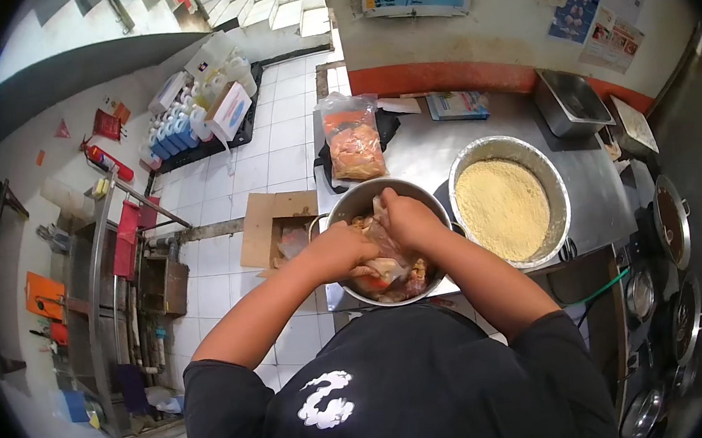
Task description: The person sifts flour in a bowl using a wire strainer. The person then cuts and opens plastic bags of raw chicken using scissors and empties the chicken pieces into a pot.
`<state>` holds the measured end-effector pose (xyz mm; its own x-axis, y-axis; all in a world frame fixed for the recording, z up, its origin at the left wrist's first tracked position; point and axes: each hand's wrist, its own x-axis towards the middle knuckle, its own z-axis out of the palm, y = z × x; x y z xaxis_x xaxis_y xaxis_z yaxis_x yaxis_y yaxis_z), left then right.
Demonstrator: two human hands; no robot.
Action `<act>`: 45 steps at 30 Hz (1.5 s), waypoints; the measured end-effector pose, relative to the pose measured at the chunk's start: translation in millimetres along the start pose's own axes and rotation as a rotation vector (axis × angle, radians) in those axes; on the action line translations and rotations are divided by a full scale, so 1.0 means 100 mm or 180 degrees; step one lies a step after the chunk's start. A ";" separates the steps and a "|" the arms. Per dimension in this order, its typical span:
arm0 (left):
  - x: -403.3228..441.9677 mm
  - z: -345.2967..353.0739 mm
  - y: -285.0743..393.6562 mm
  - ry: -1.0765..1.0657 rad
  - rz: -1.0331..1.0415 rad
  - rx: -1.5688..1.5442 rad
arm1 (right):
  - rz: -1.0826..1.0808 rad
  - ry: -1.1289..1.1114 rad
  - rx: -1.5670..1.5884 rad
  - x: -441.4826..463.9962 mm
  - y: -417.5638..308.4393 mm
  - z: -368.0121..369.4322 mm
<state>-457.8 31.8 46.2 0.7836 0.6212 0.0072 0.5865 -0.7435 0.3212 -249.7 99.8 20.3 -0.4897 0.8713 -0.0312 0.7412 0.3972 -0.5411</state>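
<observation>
A metal pot point(350, 292) at the table's front edge holds pieces of raw meat point(416, 279) and a clear plastic bag point(381, 237). Over the pot's left side, my left hand point(341, 252) has its fingers closed on the bag. My right hand point(406, 215) is inside the pot's upper right part, closed on the bag's upper end. Right of the pot stands a large round pan point(561, 199) of pale yellow powder point(502, 209). Behind the pot lies a filled plastic bag of meat point(357, 147).
The steel table point(599, 203) also bears a rectangular metal container point(572, 105) and a blue packet point(457, 106). An open cardboard box point(259, 228) is on the floor at the left. Several lidded pots point(671, 222) stand at the right. Bottles point(178, 134) stand farther back.
</observation>
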 end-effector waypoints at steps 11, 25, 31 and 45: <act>0.06 -0.87 0.45 0.1245 -0.0537 -0.0011 | -0.1008 -0.0158 0.0633 -0.38 -0.73 -1.32; -0.03 -0.48 -0.32 0.3636 -0.0943 -0.2975 | -0.1239 0.1468 0.0776 -0.53 -0.50 -1.58; -1.30 -0.23 -1.47 0.5833 -0.2036 -0.3613 | -0.0080 0.1697 0.1722 -1.18 0.21 -1.33; -1.65 1.89 -3.32 0.2451 -0.5139 -0.1934 | 0.2109 0.1529 0.0317 -2.83 0.10 -0.67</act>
<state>-743.0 130.0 -240.6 -0.7212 0.6281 -0.2923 0.2894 0.6565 0.6966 -73.4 -123.6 79.9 0.3012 0.9534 -0.0195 0.7524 -0.2502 -0.6094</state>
